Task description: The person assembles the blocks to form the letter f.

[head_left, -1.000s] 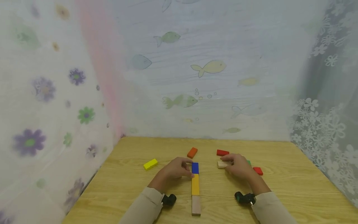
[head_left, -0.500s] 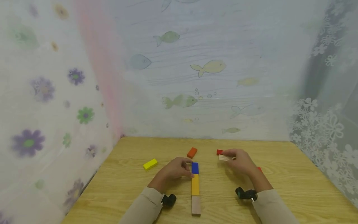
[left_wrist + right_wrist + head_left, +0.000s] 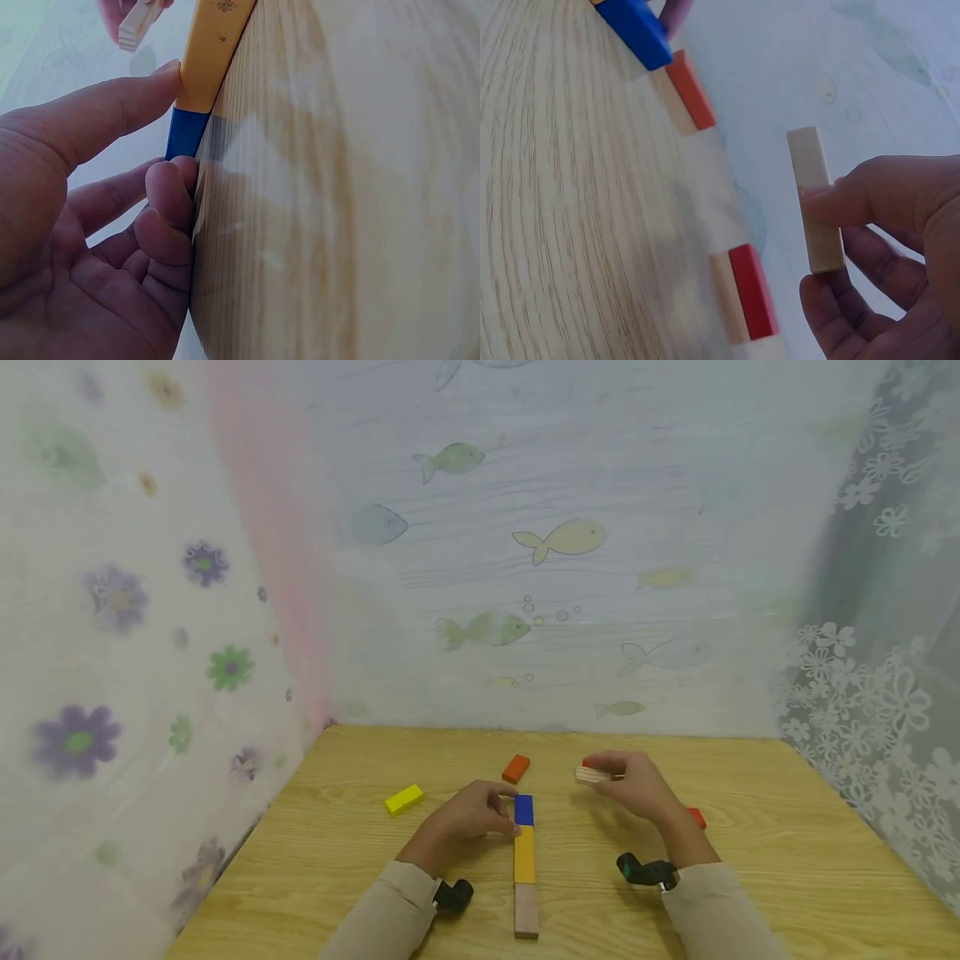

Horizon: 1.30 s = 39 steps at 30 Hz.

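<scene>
One Wide View, Two Close Ones

The head view looked forward and down over the table (image 3: 585, 877), far enough back to take in both sleeves (image 3: 386, 906) and the fish-patterned backdrop (image 3: 570, 610). The left wrist view sat close to the left hand (image 3: 471, 812), facing along its fingers, with the table tipped steeply at right — the right wrist view, near the right hand (image 3: 639, 785), had it at left. Both wrist views shared the blue block (image 3: 186, 133) and the pale wooden block (image 3: 808, 165).

My left sleeve (image 3: 378, 914) is beige and creased, low and left of centre in the head view; my right sleeve (image 3: 720, 914), lower right, matches; beside them sit my left wrist device (image 3: 454, 897) and right wrist device (image 3: 643, 871), black, bent, round-ended; my left hand (image 3: 474, 811) and right hand (image 3: 636, 787) are bare
</scene>
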Motion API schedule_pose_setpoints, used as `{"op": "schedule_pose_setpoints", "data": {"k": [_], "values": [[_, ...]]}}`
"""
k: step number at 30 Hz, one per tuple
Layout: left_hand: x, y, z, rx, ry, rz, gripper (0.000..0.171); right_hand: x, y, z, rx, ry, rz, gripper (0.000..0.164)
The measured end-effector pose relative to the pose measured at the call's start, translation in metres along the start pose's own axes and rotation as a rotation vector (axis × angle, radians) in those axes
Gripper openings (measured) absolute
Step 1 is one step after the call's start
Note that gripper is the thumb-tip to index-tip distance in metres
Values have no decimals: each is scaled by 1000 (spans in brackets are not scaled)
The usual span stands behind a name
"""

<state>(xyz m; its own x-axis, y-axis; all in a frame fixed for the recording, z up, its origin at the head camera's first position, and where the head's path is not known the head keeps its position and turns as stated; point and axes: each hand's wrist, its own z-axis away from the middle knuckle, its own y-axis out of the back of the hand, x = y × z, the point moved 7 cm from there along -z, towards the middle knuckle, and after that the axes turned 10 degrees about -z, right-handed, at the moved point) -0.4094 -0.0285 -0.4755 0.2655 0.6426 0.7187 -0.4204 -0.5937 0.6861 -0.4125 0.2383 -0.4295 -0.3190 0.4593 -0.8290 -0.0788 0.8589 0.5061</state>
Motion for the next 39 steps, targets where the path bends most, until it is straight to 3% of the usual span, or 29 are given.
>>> {"op": "schedule_pose_setpoints", "data": {"k": [14,22,39], "values": [[2,-1,2,0,7,-1,68,-3,-26,-5,-9,-13,-127,40],[1,-3,0,-1,3,14,68,10,-39,-2,-17,-99,-176,43],[2,1,1,-1,13,5,68,9,-56,-7,-37,-70,-110,37]]}}
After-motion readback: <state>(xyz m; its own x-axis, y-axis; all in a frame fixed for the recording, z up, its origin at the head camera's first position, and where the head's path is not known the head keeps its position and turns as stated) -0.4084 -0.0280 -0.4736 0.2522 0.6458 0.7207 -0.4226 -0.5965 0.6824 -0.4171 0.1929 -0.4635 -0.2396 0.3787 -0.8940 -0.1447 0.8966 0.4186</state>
